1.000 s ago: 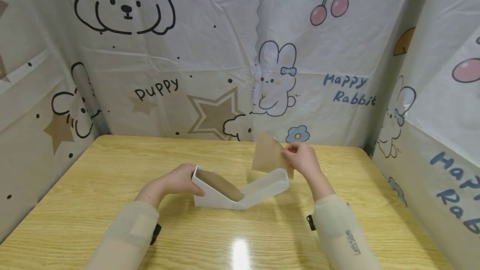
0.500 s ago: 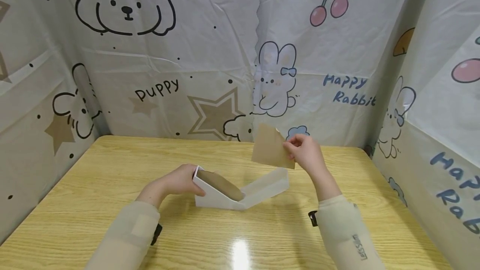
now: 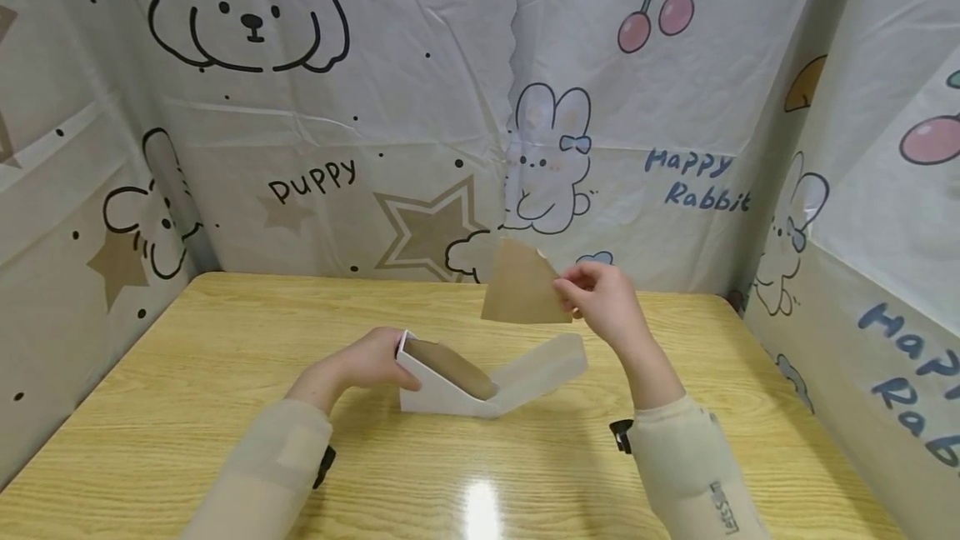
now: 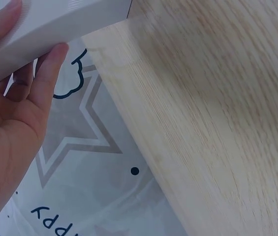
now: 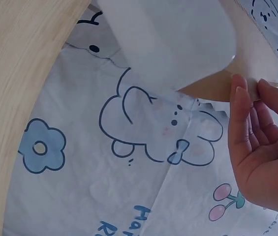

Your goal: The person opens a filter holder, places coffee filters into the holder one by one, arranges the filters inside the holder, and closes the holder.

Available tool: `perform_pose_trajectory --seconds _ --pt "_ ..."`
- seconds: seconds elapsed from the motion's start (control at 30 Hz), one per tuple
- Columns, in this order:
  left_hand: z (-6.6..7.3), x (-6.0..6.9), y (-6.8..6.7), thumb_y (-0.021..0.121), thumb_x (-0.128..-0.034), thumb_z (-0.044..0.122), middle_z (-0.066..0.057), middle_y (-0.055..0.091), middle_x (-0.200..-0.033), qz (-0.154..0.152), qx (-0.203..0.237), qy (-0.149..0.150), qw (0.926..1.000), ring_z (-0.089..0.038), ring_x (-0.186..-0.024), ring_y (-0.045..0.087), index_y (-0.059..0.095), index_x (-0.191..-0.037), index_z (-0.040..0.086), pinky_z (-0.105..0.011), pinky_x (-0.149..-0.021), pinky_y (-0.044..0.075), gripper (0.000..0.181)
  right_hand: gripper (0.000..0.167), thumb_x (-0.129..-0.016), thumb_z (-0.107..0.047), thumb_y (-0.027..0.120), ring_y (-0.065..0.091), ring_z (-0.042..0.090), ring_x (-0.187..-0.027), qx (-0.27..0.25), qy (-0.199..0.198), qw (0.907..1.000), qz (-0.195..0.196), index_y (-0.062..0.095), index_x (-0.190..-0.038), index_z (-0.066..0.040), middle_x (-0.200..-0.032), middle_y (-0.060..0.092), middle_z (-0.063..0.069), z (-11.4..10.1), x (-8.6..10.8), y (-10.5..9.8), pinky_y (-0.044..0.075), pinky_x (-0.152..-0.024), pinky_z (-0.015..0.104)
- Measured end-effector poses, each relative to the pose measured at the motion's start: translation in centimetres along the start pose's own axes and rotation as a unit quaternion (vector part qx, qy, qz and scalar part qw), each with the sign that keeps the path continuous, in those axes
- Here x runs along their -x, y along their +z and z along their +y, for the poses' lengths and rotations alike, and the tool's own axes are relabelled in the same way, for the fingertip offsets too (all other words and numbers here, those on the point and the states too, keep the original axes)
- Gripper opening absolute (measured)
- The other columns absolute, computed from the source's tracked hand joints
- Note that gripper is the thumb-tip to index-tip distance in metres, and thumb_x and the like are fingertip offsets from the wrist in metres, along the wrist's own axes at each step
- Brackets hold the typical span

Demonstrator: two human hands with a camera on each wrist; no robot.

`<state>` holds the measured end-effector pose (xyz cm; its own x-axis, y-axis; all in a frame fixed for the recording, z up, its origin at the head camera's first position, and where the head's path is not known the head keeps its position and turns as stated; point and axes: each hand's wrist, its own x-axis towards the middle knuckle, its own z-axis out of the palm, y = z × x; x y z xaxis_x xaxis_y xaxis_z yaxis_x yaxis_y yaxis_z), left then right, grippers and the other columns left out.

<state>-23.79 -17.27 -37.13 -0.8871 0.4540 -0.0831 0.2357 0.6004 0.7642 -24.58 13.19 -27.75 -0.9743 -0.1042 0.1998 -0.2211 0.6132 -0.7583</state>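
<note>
A white box (image 3: 442,400) with its translucent lid (image 3: 542,373) swung out to the right is at the table's middle. Brown paper (image 3: 453,367) shows inside. My left hand (image 3: 372,359) grips the box's left end; in the left wrist view its fingers lie along the white wall (image 4: 62,30). Between thumb and fingers my right hand (image 3: 609,300) pinches a flat brown paper coffee filter (image 3: 521,286), up above the lid and apart from it. Seen from the right wrist, the filter (image 5: 254,64) has a crimped edge and the lid (image 5: 173,44) hides part of it.
The wood-grain table (image 3: 225,332) reaches back to a printed cloth curtain (image 3: 420,107), with another curtain side (image 3: 885,215) at the right. A bright light reflection lies on the table near the front.
My right hand has lifted the coffee filter from beside the lid and shifted it slightly left. My left hand and the box have moved a little to the right.
</note>
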Motion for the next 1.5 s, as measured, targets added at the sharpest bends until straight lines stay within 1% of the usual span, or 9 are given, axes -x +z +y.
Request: perform_pose_trajectory --seconds 0.07,0.3,0.47,0.57,0.8,0.97,1.1,1.3,1.5 --pt "0.0 -0.2 0.1 0.076 -0.0692 0.005 -0.007 0.067 -0.089 -0.001 0.002 0.002 1.0 -0.014 -0.078 0.06 0.061 -0.094 0.001 -0.03 -0.072 0.05 0.03 0.016 -0.089 -0.015 0.062 0.06 0.015 -0.064 -0.008 -0.003 0.9999 -0.006 0.066 -0.093 0.001 -0.079 0.066 0.013 -0.2 0.1 0.0 0.055 -0.063 0.034" --pt "0.2 -0.5 0.1 0.077 -0.0692 0.005 -0.007 0.067 -0.089 -0.002 -0.001 0.001 1.0 -0.013 -0.078 0.06 0.062 -0.094 0.0 -0.028 -0.072 0.05 0.03 0.015 -0.089 -0.014 0.063 0.061 0.017 -0.064 -0.009 -0.005 0.9998 -0.019 0.066 -0.093 0.0 -0.079 0.067 0.013 -1.0 0.6 0.3 0.052 -0.059 0.026" --pt "0.5 -0.7 0.1 0.076 -0.0694 0.005 -0.008 0.067 -0.087 -0.008 0.001 0.01 0.9999 -0.013 -0.077 0.059 0.062 -0.093 -0.001 -0.028 -0.071 0.05 0.028 0.013 -0.088 -0.012 0.064 0.061 0.017 -0.062 -0.005 -0.018 0.9994 -0.029 0.068 -0.091 -0.001 -0.076 0.068 0.012 -1.6 1.0 1.0 0.051 -0.058 0.026" --pt "0.7 -0.9 0.2 0.077 -0.0693 0.005 -0.008 0.067 -0.088 -0.006 0.001 0.004 1.0 -0.013 -0.077 0.059 0.062 -0.093 0.0 -0.028 -0.072 0.05 0.028 0.012 -0.087 -0.012 0.065 0.061 0.017 -0.062 -0.002 -0.03 0.9991 -0.032 0.068 -0.089 -0.001 -0.075 0.068 0.011 -1.8 1.2 1.6 0.051 -0.057 0.026" --pt "0.7 -1.2 0.6 0.076 -0.0694 0.005 -0.007 0.067 -0.086 -0.004 0.001 0.011 0.9999 -0.012 -0.076 0.059 0.061 -0.09 0.0 -0.028 -0.071 0.05 0.026 0.01 -0.086 -0.012 0.066 0.06 0.015 -0.061 0.003 -0.029 0.999 -0.035 0.068 -0.085 -0.002 -0.072 0.067 0.009 -1.4 1.4 3.1 0.049 -0.057 0.024" --pt "0.7 -1.4 0.7 0.076 -0.0694 0.004 -0.006 0.067 -0.086 0.001 0.0 0.005 1.0 -0.012 -0.076 0.059 0.062 -0.091 0.001 -0.028 -0.071 0.05 0.026 0.009 -0.085 -0.012 0.066 0.058 0.012 -0.06 0.016 -0.029 0.9989 -0.033 0.067 -0.084 -0.003 -0.069 0.065 0.008 -1.2 1.5 3.9 0.047 -0.055 0.023" --pt "0.8 -1.5 0.9 0.076 -0.0698 0.005 -0.005 0.067 -0.085 0.001 -0.005 0.002 1.0 -0.012 -0.075 0.059 0.062 -0.091 0.002 -0.028 -0.07 0.05 0.025 0.008 -0.084 -0.01 0.067 0.058 0.012 -0.059 0.015 -0.031 0.9988 -0.034 0.067 -0.082 -0.002 -0.069 0.065 0.007 -1.0 1.6 4.5 0.047 -0.055 0.022" --pt "0.7 -1.7 1.1 0.076 -0.0699 0.005 -0.005 0.067 -0.086 0.0 -0.003 0.003 1.0 -0.012 -0.076 0.059 0.062 -0.091 0.002 -0.028 -0.07 0.05 0.026 0.007 -0.084 -0.014 0.068 0.055 0.009 -0.059 0.041 -0.039 0.9977 -0.037 0.069 -0.08 -0.008 -0.066 0.063 0.003 -0.5 1.9 5.2 0.044 -0.055 0.023" --pt "0.8 -1.6 1.1 0.076 -0.0699 0.005 -0.006 0.067 -0.087 -0.001 -0.003 0.006 1.0 -0.013 -0.076 0.059 0.062 -0.091 0.002 -0.028 -0.07 0.05 0.026 0.007 -0.083 -0.015 0.069 0.053 0.009 -0.06 0.048 -0.032 0.9977 -0.035 0.07 -0.078 -0.009 -0.073 0.066 0.002 -0.1 2.1 6.0 0.043 -0.054 0.022"
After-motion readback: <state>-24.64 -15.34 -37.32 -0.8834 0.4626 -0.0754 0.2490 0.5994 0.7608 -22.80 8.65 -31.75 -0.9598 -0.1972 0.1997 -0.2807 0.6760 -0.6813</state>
